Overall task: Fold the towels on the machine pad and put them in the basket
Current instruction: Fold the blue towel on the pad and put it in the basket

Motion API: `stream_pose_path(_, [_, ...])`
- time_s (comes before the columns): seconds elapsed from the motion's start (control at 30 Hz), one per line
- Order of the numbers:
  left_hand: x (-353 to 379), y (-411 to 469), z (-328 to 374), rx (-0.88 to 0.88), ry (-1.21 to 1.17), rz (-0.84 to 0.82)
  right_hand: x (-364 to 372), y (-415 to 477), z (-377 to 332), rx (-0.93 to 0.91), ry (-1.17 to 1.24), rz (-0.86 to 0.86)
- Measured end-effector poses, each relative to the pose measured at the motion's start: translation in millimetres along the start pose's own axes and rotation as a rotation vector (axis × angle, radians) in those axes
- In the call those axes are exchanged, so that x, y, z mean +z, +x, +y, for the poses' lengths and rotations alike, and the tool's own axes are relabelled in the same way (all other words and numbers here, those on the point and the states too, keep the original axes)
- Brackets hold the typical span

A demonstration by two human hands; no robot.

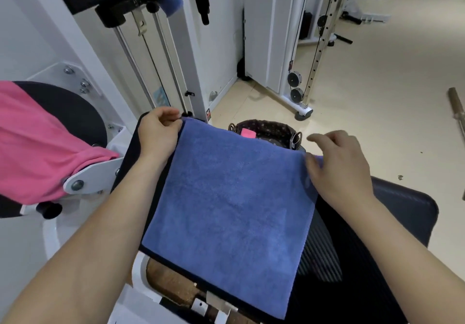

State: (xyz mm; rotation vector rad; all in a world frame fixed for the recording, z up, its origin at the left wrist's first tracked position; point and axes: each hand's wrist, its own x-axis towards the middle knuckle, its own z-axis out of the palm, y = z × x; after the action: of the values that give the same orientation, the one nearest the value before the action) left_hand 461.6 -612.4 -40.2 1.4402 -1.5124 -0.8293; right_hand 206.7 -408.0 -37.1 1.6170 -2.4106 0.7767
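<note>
Looks down on a blue towel (226,203) spread flat over the black machine pad (133,152). Shows the left hand (157,132) pinching its far left corner, and the right hand (339,165) at the far right corner, thumb on the cloth, fingers blurred. Takes in a basket (274,128) just beyond, with a pink cloth (248,133) inside.

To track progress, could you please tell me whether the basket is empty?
No, a pink towel lies inside the basket beyond the pad.
</note>
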Motion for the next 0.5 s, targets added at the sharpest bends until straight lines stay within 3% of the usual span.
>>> stream_pose_path(0.07, [-22, -29, -3, 0.026, 0.033, -0.014, -5, -21, -13, -0.237, 0.048, -0.002])
stream_pose_path(0.17, [-56, -88, -34, -0.020, 0.146, -0.058, -6, -74, -33, -0.571, 0.021, -0.193])
stream_pose_path(0.23, [-73, -125, -64, -0.080, 0.235, -0.055, -2, -109, -41, -0.700, -0.053, -0.312])
stream_pose_path(0.33, [-88, -160, -109, -0.196, 0.306, -0.017, 9, -148, -47, -0.739, -0.081, -0.466])
stream_pose_path(0.5, [-92, -177, -142, -0.325, 0.280, -0.062, 27, -186, -42, -0.712, -0.133, -0.558])
